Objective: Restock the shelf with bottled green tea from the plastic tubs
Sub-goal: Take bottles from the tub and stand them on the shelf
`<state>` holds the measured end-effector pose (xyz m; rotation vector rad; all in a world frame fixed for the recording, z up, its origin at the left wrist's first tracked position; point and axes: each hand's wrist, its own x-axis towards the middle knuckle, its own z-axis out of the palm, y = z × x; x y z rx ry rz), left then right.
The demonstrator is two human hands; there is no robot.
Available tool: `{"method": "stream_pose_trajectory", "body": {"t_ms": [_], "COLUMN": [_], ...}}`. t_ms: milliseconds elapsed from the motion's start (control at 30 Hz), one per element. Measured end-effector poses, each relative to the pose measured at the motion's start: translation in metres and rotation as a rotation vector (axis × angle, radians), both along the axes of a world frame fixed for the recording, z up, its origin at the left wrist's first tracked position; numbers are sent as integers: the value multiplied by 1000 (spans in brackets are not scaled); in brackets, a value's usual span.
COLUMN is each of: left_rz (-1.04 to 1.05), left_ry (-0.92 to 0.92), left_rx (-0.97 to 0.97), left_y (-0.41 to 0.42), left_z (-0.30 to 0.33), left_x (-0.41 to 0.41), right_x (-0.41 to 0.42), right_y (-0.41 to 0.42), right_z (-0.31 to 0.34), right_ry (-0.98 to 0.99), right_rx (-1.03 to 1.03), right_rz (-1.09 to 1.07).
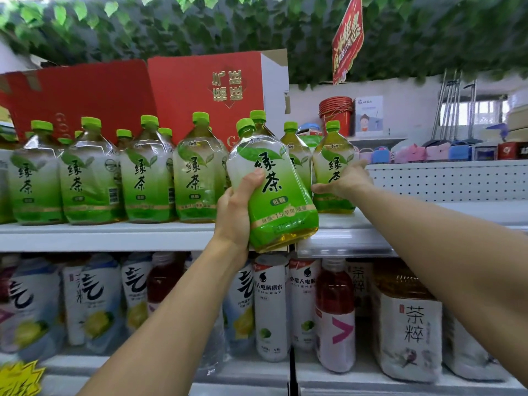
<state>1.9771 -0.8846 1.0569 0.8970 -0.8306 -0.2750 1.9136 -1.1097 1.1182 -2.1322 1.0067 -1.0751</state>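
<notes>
Shelf (114, 234) mostly stocked, green tea row nearly full. Left hand (237, 212) grips a bottle (271, 190) tilted at shelf's front edge; right hand (347, 178) curls around the rightmost shelved bottle (333, 167). Tubs out of view, remaining count unknown.

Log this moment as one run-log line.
left hand: grips green tea bottle, tilted, at shelf edge | right hand: holds end bottle standing on shelf | tubs: not in view

White shelf (108, 237) across the middle of the frame.
A row of green tea bottles (91, 178) stands on it, with red gift boxes (205, 101) behind at upper left.
</notes>
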Motion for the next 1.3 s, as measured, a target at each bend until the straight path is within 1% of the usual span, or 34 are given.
{"method": "stream_pose_trajectory", "body": {"t_ms": [100,200,267,300,333,367,400,433,467,500,533,567,600,633,700,767,800,833,933,1000,1067,1100,1233,1300], "left_rz": [12,8,14,22,29,37,42,44,42,43,51,68,99,144,184,190,231,324,687,848,963,999,1123,1146], "left_ry": [3,1,-4,-7,-8,-6,-6,-8,-11,-18,-29,-43,-66,-94,-175,-282,-323,-350,-394,-527,-683,-728,-844,-875], "left_rx": [12,17,17,16,15,12,13,11,6,-4,-15,-28,-44,-56,-51,9,47,74,121,218,304,336,447,485], "left_y": [-1,0,1,1,2,3,3,4,5,5,6,5,5,2,-3,-4,-5,-5,-7,-12,-22,-26,-34,-34], "left_z": [0,0,0,0,0,0,0,0,0,0,0,0,0,1,4,12,18,23,25,16,6,4,3,2], "left_x": [-2,-3,-4,-4,-6,-8,-10,-11,-13,-14,-15,-16,-20,-21,-25,-27,-25,-21,0,12,23,25,24,22], "right_x": [0,-3,-7,-9,-11,-16,-23,-31,-43,-53,-63,-69,-72,-71,-70,-71,-72,-73,-74,-74,-71,-68,-51,-43], "right_y": [-3,-7,-9,-8,-3,7,21,38,59,78,96,110,120,123,121,113,108,104,90,83,75,71,60,57], "right_z": [-1,-1,-4,-5,-6,-5,-3,0,0,-2,-6,-12,-17,-20,-22,-23,-24,-25,-22,-17,-15,-15,-18,-17], "right_ry": [4,50,137,155,120,11,-141,-296,-373,-334,-240,-150,-109,-120,-215,-305,-353,-409,-585,-654,-668,-655,-558,-506], "right_rx": [-48,-34,-56,-102,-162,-193,-182,-145,-85,-32,8,34,50,72,127,158,149,135,127,154,183,189,234,242], "right_rz": [-29,8,0,-41,-80,-73,11,172,376,584,755,857,913,943,963,935,900,861,779,729,701,686,650,639]}}
